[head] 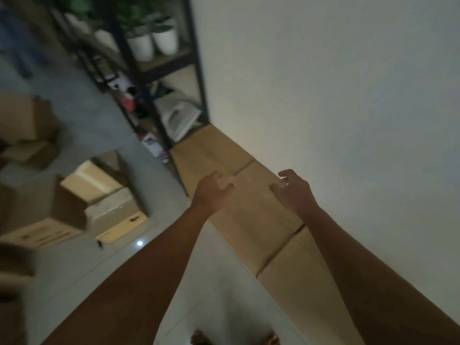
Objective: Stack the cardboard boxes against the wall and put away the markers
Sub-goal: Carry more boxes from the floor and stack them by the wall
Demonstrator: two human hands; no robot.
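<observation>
Hands, left (pixel 211 192) and right (pixel 293 190), loose-fingered, no grip, over flat matte cardboard box (pixel 251 210) against wall (pixel 336 95)

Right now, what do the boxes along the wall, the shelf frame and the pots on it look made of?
Boxes along the wall: corrugated cardboard by the look, matte tan with flap seams. Shelf frame: probably painted metal, thin dark uprights; the blur leaves it open. Pots: smooth white, plastic or glazed ceramic, cannot tell which. Both hands, left hand and right hand, hover over one box.
</observation>
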